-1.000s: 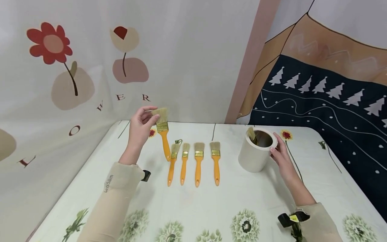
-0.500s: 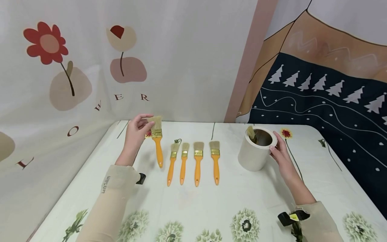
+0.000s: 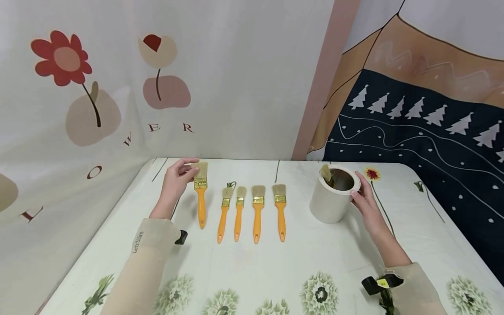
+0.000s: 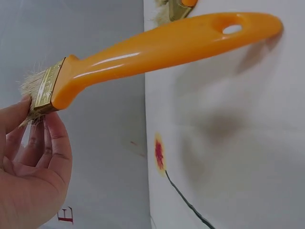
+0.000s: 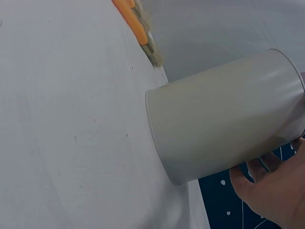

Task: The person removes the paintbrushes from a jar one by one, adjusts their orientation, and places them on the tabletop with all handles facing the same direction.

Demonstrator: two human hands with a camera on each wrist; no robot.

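My left hand (image 3: 175,181) pinches a wide paintbrush (image 3: 201,199) by its pale bristles, between thumb and fingers. Its orange handle points toward me, and in the left wrist view the handle (image 4: 176,43) slants with its end at or very near the tablecloth. To the right lies a row of several paintbrushes (image 3: 257,218), bristles facing away. Farther right stands a cream-white cylindrical canister (image 3: 327,205), upright. My right hand (image 3: 368,201) holds its right side near the rim, thumb in front. Bristles of another brush (image 3: 326,174) lean out of the canister; its handle is hidden.
A white tablecloth (image 3: 240,271) with printed flowers covers the table. A pale flower-print curtain (image 3: 244,87) hangs behind it, with a dark tree-print cloth (image 3: 417,135) at the right. Black wrist cameras (image 3: 382,283) sit on the sleeves.
My left hand has moved left and down with the brush, away from the row and lower toward the tablecloth. The right hand and the canister have stayed in place.
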